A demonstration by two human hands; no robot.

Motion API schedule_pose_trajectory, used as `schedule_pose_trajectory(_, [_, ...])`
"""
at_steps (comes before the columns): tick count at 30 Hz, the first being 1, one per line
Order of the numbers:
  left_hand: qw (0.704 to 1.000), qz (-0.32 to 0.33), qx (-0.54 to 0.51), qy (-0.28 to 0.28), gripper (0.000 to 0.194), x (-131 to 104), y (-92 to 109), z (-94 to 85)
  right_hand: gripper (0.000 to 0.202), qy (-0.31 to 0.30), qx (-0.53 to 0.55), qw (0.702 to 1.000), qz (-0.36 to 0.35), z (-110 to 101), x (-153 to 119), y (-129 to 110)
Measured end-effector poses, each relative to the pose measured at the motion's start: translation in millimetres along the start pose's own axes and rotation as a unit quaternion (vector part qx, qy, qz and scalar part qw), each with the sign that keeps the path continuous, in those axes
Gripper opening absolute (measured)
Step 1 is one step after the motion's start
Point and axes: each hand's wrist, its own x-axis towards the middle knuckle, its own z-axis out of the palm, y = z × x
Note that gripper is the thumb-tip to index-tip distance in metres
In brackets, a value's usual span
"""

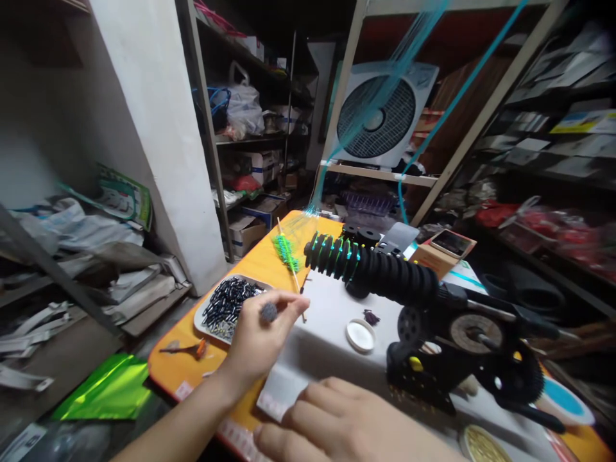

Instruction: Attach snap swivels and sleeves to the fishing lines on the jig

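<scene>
My left hand (262, 330) is closed over the table, thumb and forefinger pinched near a small dark piece (301, 290). A dark grey roundish bundle (269, 312) is tucked in its curled fingers; its kind I cannot make out. Beside that hand sits a white tray (199, 323) of small black tubes (228, 303) and metal pieces. My right hand (351, 420) is low in front, palm down, its fingers loosely bent and side by side; I see nothing in it, and the thumb is hidden. Beyond both hands is a black machine with a ribbed roller (370, 263) carrying cyan bits.
On the orange table (269, 253) lie a green bristly brush (286, 251), an orange-tipped brush (195, 350), a white round lid (360, 335) and a dark tuft (371, 316). A dish of gold pieces (485, 444) stands front right. A box fan (378, 115) and hanging cyan strands (380, 96) are behind.
</scene>
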Motion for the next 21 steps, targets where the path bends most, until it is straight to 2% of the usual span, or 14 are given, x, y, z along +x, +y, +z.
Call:
schedule_pose_trajectory(3, [0.994,-0.058,0.028,-0.083,0.025,-43.9,-3.6,-33.8,0.030,0.001,0.013,0.999,0.043,-8.7,1.5,-0.2])
schedule_pose_trajectory(5, [0.979,-0.101,0.046,-0.171,0.027,-76.5,-5.1,-58.9,0.030,0.038,0.013,0.997,0.070,-10.4,5.1,0.8])
schedule_pose_trajectory(6, [0.972,-0.117,0.058,-0.196,0.027,-91.5,-4.8,-70.5,0.028,0.056,0.008,0.996,0.070,-8.2,7.5,1.4])
schedule_pose_trajectory(8, [0.961,-0.143,0.094,-0.218,0.028,-114.6,-2.8,-90.3,0.026,0.089,0.006,0.995,0.037,3.4,13.0,1.1])
schedule_pose_trajectory(10, [0.955,-0.146,0.130,-0.225,0.028,-124.9,-0.8,-105.9,0.026,0.097,0.024,0.995,-0.013,21.0,17.9,-2.3])
schedule_pose_trajectory(12, [0.949,-0.123,0.143,-0.252,0.029,-120.6,-2.6,-119.5,0.027,0.086,0.048,0.994,-0.046,37.1,20.6,-8.3])
schedule_pose_trajectory(14, [0.949,-0.086,0.162,-0.257,0.028,-104.8,-10.1,-133.5,0.029,0.071,0.075,0.994,-0.042,46.2,20.9,-14.4])
schedule_pose_trajectory(15, [0.952,-0.071,0.194,-0.227,0.026,-94.5,-16.0,-140.6,0.028,0.068,0.096,0.993,-0.020,47.8,20.7,-16.4])
schedule_pose_trajectory(16, [0.952,-0.054,0.258,-0.157,0.022,-83.8,-22.9,-147.6,0.026,0.066,0.127,0.990,0.012,47.8,20.7,-17.6])
schedule_pose_trajectory(17, [0.933,-0.045,0.333,-0.126,0.021,-73.8,-30.1,-153.9,0.023,0.064,0.167,0.983,0.051,46.9,21.0,-17.9])
schedule_pose_trajectory(19, [0.918,-0.049,0.382,-0.094,0.021,-58.3,-43.1,-163.6,0.019,0.064,0.259,0.956,0.122,44.4,23.0,-16.0])
schedule_pose_trajectory(21, [0.907,-0.056,0.408,-0.086,0.017,-51.2,-50.3,-168.3,0.019,0.076,0.333,0.926,0.164,43.2,26.6,-12.8])
